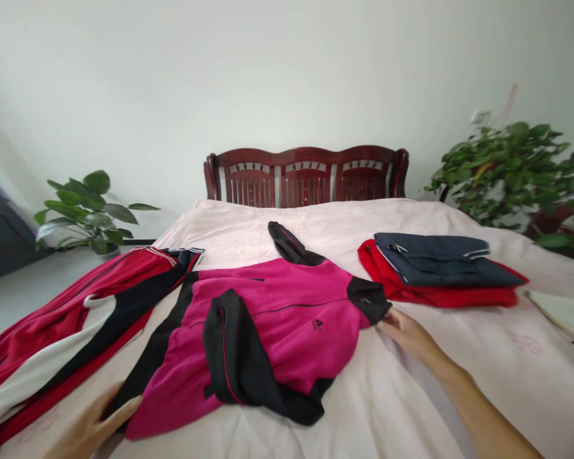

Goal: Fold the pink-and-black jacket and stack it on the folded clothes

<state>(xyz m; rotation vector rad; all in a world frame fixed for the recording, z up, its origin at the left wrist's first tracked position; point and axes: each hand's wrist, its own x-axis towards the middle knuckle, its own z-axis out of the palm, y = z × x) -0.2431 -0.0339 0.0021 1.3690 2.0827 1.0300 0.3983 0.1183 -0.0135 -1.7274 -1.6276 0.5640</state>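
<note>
Magenta jacket with black trim lies spread flat at the centre of the bed, its black hood pointing to twelve o'clock toward the dark wooden headboard and one black sleeve folded across its front. We have our right hand at three o'clock of the jacket, fingers loosely closed on the black shoulder edge, pinching the cloth. Our left hand sits at seven o'clock, fingers open and flat, touching the jacket's lower hem. At nine o'clock a red, white and black garment lies stretched out beside the jacket. At two o'clock a folded navy garment rests on top of a folded red garment, well apart from the jacket. We see no containers on the bed. Leafy plants stand at either side of the headboard.
</note>
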